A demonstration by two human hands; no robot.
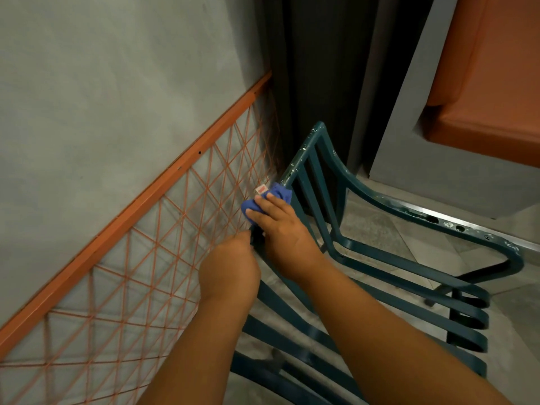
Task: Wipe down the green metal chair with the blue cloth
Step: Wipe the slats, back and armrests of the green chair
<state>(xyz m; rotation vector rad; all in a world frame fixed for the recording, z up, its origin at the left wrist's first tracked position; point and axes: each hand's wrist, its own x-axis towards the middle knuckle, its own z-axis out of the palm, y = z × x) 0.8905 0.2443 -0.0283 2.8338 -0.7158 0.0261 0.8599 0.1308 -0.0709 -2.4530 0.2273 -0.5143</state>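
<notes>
While the right hand presses the blue cloth against the top rail of the green metal chair, its fingers curl over the bunched fabric and grasp it. The cloth sits at the left end of the backrest rail, just beside the orange wire mesh panel mounted on the grey wall. The left hand is clenched around the chair frame just below the cloth and appears to steady it.

Risks from this position:
- The cloth may snag on the mesh panel, because the rail end lies close to the wires.
- Chipped paint along the rail may catch the fabric or flake off under pressure.
- The chair may shift on the floor if the steadying grip loosens.
- Most slats and the seat bars appear untouched by the cloth at present, so areas may be skipped if the stroke stays on the rail.

Limits of view:
- The left fingertips are hidden behind the frame.
- The chair legs and the near seat edge are cut off or covered by the forearms.
- A small red-and-white tag on the cloth is illegible.
</notes>
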